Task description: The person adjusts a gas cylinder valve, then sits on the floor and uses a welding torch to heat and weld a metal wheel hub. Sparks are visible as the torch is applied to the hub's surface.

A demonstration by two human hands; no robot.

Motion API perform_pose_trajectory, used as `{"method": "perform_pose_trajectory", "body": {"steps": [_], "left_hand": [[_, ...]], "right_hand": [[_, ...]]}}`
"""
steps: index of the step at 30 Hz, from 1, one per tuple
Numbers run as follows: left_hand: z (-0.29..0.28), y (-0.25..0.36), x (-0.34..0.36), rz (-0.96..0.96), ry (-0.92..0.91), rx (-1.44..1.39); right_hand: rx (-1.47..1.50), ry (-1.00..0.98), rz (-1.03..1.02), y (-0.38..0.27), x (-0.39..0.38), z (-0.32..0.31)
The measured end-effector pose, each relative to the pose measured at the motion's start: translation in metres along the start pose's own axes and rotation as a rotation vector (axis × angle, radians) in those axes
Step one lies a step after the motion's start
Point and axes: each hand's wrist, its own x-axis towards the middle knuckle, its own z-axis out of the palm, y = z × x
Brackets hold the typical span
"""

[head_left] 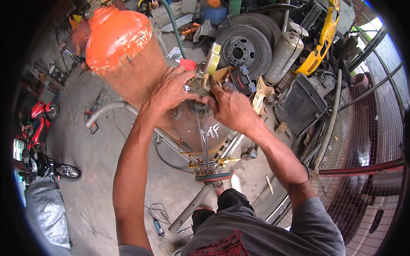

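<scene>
Both my hands are at the top of a dark gas cylinder (pixel 192 126) marked in white. A brass gas regulator (pixel 205 80) with round yellow-rimmed gauges (pixel 212 62) stands there. My left hand (pixel 173 87) curls round the valve and fitting, its fingers near a red part (pixel 187 64). My right hand (pixel 234 107) closes round the regulator's lower brass end, thumb close to the left thumb. The fingers hide most of the connection. Below hangs a brass cutting torch (pixel 213 162) on the cart's front, above a red-and-green hose coil (pixel 213 177).
A large orange cylinder (pixel 124 47) stands at the left on the same cart. Behind lie a wheel with tyre (pixel 243 52), a grey cylinder (pixel 285 53), cardboard boxes (pixel 260 96) and a black bin (pixel 301 102). Wire mesh (pixel 363 128) lines the right; motorcycles (pixel 38 121) stand far left.
</scene>
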Motion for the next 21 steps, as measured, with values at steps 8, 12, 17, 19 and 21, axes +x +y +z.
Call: {"method": "perform_pose_trajectory", "body": {"steps": [8,12,17,19,21], "left_hand": [[0.001,0.029,0.007,-0.047,0.077,-0.092],[-0.004,0.022,0.001,-0.054,0.043,-0.137],[-0.017,0.024,0.0,-0.077,-0.044,-0.111],[-0.019,0.024,0.0,-0.033,-0.048,-0.069],[-0.018,0.023,0.003,-0.024,-0.074,-0.024]], "right_hand": [[0.889,-0.256,0.414,-0.013,-0.005,0.019],[1.022,-0.171,0.414,-0.017,0.005,0.035],[1.141,-0.237,0.491,0.001,0.004,0.024],[1.224,-0.253,0.536,0.006,0.004,0.016],[1.221,-0.274,0.551,0.007,0.003,0.018]]}}
